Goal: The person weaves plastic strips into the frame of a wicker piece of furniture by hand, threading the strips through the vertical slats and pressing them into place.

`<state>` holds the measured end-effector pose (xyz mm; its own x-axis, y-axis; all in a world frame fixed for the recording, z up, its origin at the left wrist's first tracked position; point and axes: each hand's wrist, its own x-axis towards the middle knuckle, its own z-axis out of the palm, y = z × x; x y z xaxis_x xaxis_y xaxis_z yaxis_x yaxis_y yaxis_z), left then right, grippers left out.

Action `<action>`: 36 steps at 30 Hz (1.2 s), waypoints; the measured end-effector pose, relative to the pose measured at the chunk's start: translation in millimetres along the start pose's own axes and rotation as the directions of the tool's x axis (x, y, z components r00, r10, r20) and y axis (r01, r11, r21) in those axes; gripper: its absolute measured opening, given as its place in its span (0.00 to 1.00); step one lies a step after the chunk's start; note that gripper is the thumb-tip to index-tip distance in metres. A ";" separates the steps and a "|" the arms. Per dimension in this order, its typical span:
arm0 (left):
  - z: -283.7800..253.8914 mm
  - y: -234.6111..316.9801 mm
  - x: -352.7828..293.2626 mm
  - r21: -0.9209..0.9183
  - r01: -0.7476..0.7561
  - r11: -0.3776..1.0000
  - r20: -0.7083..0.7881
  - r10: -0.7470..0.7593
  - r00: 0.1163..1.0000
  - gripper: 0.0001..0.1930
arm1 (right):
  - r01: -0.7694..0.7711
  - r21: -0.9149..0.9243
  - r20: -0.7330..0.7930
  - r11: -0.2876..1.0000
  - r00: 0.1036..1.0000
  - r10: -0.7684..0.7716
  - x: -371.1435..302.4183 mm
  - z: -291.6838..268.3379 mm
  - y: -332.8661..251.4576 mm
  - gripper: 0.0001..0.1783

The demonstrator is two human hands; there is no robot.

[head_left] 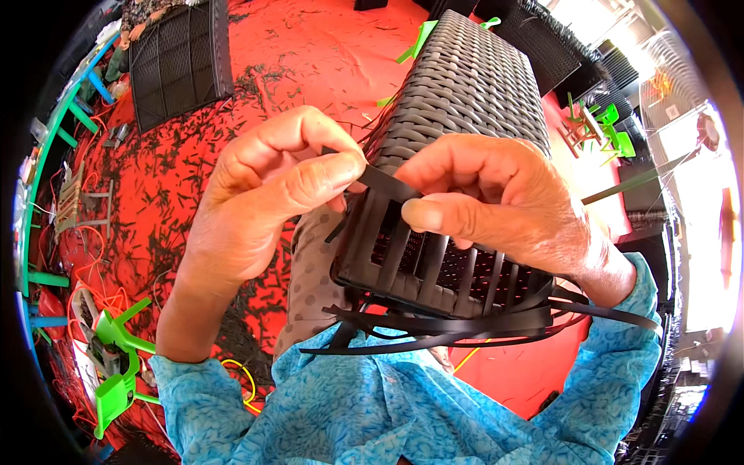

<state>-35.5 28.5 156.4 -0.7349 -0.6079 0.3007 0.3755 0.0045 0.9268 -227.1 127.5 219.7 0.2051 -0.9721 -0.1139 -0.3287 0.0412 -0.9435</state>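
Note:
Between my two hands a flat black weaving strip (pixel 387 184) is stretched. My left hand (pixel 275 186) pinches one end between thumb and forefinger, and my right hand (pixel 488 198) pinches the strip a short way along. Both hands are just above the near end of a long woven panel (pixel 473 85), dark grey-brown, which lies on my lap and runs away from me. Its far part is densely woven. At the near end bare parallel strips (pixel 430 263) show gaps between them. A bundle of loose black strips (pixel 434 329) hangs at that end, against my shirt.
Black strip scraps litter the red floor covering (pixel 302 46). A dark woven panel (pixel 182 62) stands at the far left, with part of another person behind it. Small green chairs (pixel 116 395) are at the lower left, and more woven pieces (pixel 542 39) stand at the back right.

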 end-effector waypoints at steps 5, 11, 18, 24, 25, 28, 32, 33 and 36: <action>-0.3 -12.6 -8.2 -0.036 -0.042 0.998 0.069 0.044 0.997 0.10 | -0.063 0.030 -0.041 0.998 0.997 0.064 4.7 -2.0 -7.8 0.15; -6.8 -19.5 -17.2 0.147 -0.056 0.988 -0.035 0.062 0.998 0.10 | -0.233 -0.206 -0.192 0.951 0.962 0.194 -11.0 -3.5 -9.6 0.08; -6.3 -22.9 -18.9 0.263 -0.088 0.961 0.045 0.079 0.996 0.13 | -0.086 -0.291 -0.229 0.953 0.973 0.018 -16.0 -3.7 3.7 0.10; -5.0 -21.1 -18.6 0.298 -0.055 0.953 0.062 0.038 0.997 0.13 | -0.169 -0.191 -0.250 0.967 0.961 0.119 -11.2 -0.7 10.6 0.11; -4.3 -21.7 -19.1 0.266 -0.030 0.963 0.051 0.017 0.999 0.14 | -0.067 -0.310 -0.242 0.948 0.970 -0.011 -9.9 0.4 17.0 0.10; -2.8 -20.9 -17.5 0.234 -0.022 0.972 0.059 0.009 0.998 0.13 | 0.100 -0.569 -0.164 0.816 0.959 -0.233 -9.3 4.0 20.7 0.09; -2.9 -27.9 -15.2 0.055 0.025 0.998 0.008 -0.025 1.000 0.09 | 0.170 -0.672 -0.095 0.721 0.946 -0.311 -3.9 8.1 20.2 0.08; -4.6 -28.4 -13.2 0.049 0.023 0.999 0.003 -0.023 1.000 0.09 | 0.156 -0.684 -0.095 0.713 0.950 -0.299 -2.4 8.6 18.3 0.08; -7.0 -27.3 -11.5 -0.147 0.127 0.981 0.027 -0.124 0.992 0.04 | 0.145 -0.713 -0.082 0.686 0.955 -0.287 0.3 7.7 13.9 0.07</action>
<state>-33.4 29.8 126.1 -0.7910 -0.5818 0.1894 0.3581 -0.1892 0.9143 -224.5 129.5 204.1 0.2149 -0.9585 0.1873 -0.8533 -0.2775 -0.4414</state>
